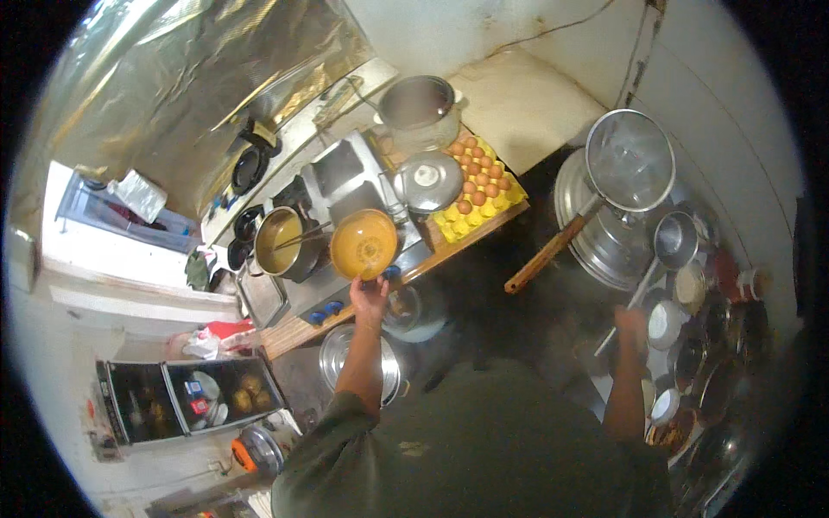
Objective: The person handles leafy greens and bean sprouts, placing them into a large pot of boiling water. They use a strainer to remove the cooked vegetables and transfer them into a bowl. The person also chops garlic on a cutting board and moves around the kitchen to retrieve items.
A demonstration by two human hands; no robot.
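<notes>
My left hand (369,294) grips the near rim of an orange-yellow bowl (364,245), held over the front of the stove. Just left of the bowl stands a metal pot (278,243) of yellowish liquid, with a long thin utensil resting in it. At the right, my right hand (631,320), slightly blurred, is at the handle of a metal ladle (675,239); its fingers are hard to make out, but it appears closed round the handle. Above the ladle is a large round strainer (629,160) with a wooden handle.
A yellow egg tray (479,223) with several brown eggs lies right of a metal lid (429,182). Behind them stands a large lidded pot (420,126). Several bowls, among them a white one (664,324), crowd the right side. A metal tray (262,294) sits at the stove's left.
</notes>
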